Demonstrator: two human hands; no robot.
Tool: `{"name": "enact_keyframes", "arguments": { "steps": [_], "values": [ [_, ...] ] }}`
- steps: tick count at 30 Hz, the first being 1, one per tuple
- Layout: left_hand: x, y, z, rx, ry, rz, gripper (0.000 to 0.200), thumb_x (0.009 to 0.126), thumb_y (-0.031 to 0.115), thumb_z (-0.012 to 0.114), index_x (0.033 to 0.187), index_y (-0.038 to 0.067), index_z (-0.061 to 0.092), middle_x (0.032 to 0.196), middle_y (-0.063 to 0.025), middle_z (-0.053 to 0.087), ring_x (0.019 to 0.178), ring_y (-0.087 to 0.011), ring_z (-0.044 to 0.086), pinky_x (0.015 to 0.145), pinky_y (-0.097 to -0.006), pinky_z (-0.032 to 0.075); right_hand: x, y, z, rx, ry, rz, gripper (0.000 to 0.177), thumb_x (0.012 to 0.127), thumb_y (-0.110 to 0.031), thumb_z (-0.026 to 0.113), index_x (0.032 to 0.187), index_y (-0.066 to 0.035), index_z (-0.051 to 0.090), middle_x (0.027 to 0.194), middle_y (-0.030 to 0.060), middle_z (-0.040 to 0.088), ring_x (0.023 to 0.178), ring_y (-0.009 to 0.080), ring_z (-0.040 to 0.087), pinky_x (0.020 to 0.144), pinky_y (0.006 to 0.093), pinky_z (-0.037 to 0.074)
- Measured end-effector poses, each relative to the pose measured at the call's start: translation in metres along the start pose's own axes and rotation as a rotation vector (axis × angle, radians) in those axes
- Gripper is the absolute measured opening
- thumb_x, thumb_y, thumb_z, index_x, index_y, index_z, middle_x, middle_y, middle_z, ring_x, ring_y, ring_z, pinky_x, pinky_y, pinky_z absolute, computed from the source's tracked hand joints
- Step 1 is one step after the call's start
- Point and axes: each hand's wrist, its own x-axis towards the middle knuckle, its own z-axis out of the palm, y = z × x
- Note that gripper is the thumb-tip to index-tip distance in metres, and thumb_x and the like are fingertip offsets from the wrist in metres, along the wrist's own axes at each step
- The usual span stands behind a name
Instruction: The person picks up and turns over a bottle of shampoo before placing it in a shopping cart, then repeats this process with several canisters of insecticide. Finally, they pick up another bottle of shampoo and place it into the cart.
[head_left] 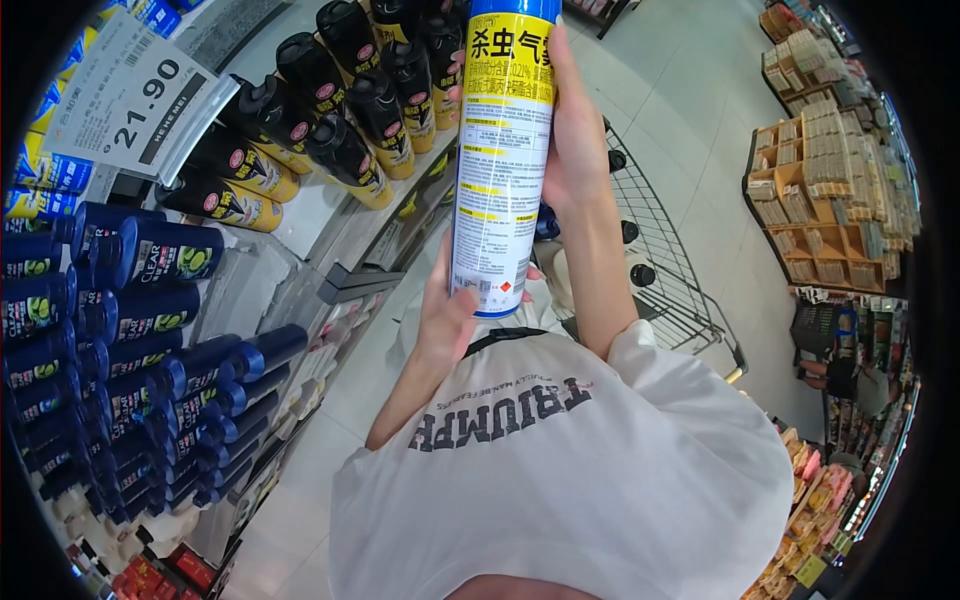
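Observation:
A tall spray can (503, 170) with a blue top, a yellow band and a white label of small print is held upright before my chest. My left hand (447, 315) grips it near its base, thumb on the lower left side. Higher up on the right side, my right hand (580, 125) is wrapped round it, with fingertips showing past the left edge. Black and yellow bottles (350, 160) stand on the shelf to the left of the can.
A wire shopping cart (665, 240) holding bottles is at the right. Blue shampoo bottles (170, 252) and a price tag (135, 100) line the left shelf. Racks of packets (820, 190) stand far right, above a crouching person (855, 385).

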Motion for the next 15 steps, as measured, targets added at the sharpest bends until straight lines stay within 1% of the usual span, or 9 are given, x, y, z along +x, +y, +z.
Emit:
{"name": "enact_keyframes", "arguments": {
  "steps": [2, 3, 4, 6, 7, 9, 10, 12, 15],
  "values": [
    [0.001, 0.003, 0.006, 0.065, 0.021, 0.03, 0.122, 0.073, 0.036, 0.089, 0.16, 0.006, 0.01, 0.138, -0.022, 0.054, 0.109, -0.0354, 0.068, 0.085, -0.0421, 0.061, 0.001, -0.002, 0.001, -0.049, 0.058, -0.016, 0.05, 0.101, -0.033, 0.06, 0.139, -0.003, 0.048, 0.113, 0.0136, 0.068, 0.099, 0.0235, 0.071, 0.083, 0.0382, 0.06],
    [0.001, 0.003, 0.008, 0.098, 0.031, 0.045, 0.129, 0.07, 0.03, 0.093, 0.162, 0.008, 0.005, 0.139, -0.0216, 0.053, 0.11, -0.0351, 0.068, 0.085, -0.0419, 0.061, 0.002, -0.002, 0.001, -0.193, 0.171, 0.004, 0.051, 0.104, -0.041, 0.051, 0.137, -0.002, 0.049, 0.111, 0.0165, 0.069, 0.093, 0.0271, 0.073, 0.077, 0.0399, 0.062],
    [0.001, 0.002, 0.009, 0.1, 0.017, 0.082, 0.133, 0.067, 0.024, 0.094, 0.163, 0.009, 0.002, 0.14, -0.0213, 0.053, 0.11, -0.0348, 0.068, 0.085, -0.0414, 0.061, 0.002, -0.003, 0.0, -0.337, 0.284, 0.021, 0.057, 0.107, -0.05, 0.042, 0.135, -0.001, 0.05, 0.109, 0.0193, 0.07, 0.087, 0.0306, 0.074, 0.071, 0.0415, 0.064],
    [0.001, 0.0, 0.009, 0.1, -0.013, 0.151, 0.142, 0.063, 0.011, 0.095, 0.163, 0.012, -0.005, 0.141, -0.0207, 0.052, 0.111, -0.0341, 0.068, 0.085, -0.0406, 0.061, 0.003, -0.005, 0.003, -0.308, 0.282, -0.004, 0.049, 0.106, -0.045, 0.046, 0.132, -0.004, 0.049, 0.105, 0.0189, 0.07, 0.084, 0.0305, 0.075, 0.068, 0.0415, 0.064],
    [0.001, -0.001, 0.008, 0.123, -0.028, 0.152, 0.141, 0.064, 0.008, 0.094, 0.163, 0.013, -0.006, 0.141, -0.0207, 0.052, 0.111, -0.0338, 0.068, 0.084, -0.0398, 0.061, 0.003, -0.006, 0.004, -0.292, 0.282, -0.015, 0.045, 0.106, -0.043, 0.048, 0.131, -0.006, 0.049, 0.103, 0.0187, 0.071, 0.083, 0.0304, 0.075, 0.067, 0.0414, 0.064],
    [0.002, -0.002, 0.005, 0.17, -0.055, 0.156, 0.139, 0.065, 0.002, 0.091, 0.163, 0.013, -0.007, 0.142, -0.0208, 0.051, 0.111, -0.033, 0.068, 0.083, -0.0383, 0.061, 0.001, -0.008, 0.006, -0.315, 0.281, -0.019, 0.044, 0.105, -0.042, 0.05, 0.132, -0.008, 0.047, 0.103, 0.0185, 0.071, 0.083, 0.0301, 0.075, 0.068, 0.0415, 0.064],
    [0.002, -0.002, 0.006, 0.163, -0.048, 0.151, 0.138, 0.066, 0.001, 0.09, 0.163, 0.013, -0.006, 0.142, -0.0209, 0.051, 0.11, -0.0327, 0.068, 0.082, -0.0376, 0.061, 0.001, -0.008, 0.006, -0.326, 0.28, -0.019, 0.043, 0.105, -0.042, 0.05, 0.132, -0.009, 0.047, 0.103, 0.0184, 0.07, 0.084, 0.0299, 0.075, 0.068, 0.0416, 0.064],
    [0.001, 0.001, 0.009, 0.149, -0.031, 0.139, 0.134, 0.067, -0.001, 0.088, 0.163, 0.013, -0.005, 0.142, -0.0211, 0.051, 0.108, -0.0319, 0.068, 0.08, -0.0362, 0.061, 0.002, -0.008, 0.009, -0.347, 0.289, -0.044, 0.044, 0.104, -0.042, 0.053, 0.131, -0.008, 0.048, 0.103, 0.0178, 0.071, 0.084, 0.0293, 0.075, 0.069, 0.041, 0.064],
    [0.003, 0.0, 0.005, 0.159, -0.044, 0.152, 0.133, 0.067, 0.0, 0.088, 0.163, 0.012, -0.004, 0.142, -0.0215, 0.051, 0.104, -0.0317, 0.07, 0.077, -0.0358, 0.062, 0.006, -0.005, -0.001, -0.327, 0.321, -0.044, 0.046, 0.102, -0.042, 0.057, 0.129, -0.006, 0.052, 0.104, 0.0168, 0.071, 0.085, 0.0276, 0.075, 0.072, 0.0399, 0.062]
  ]
}}
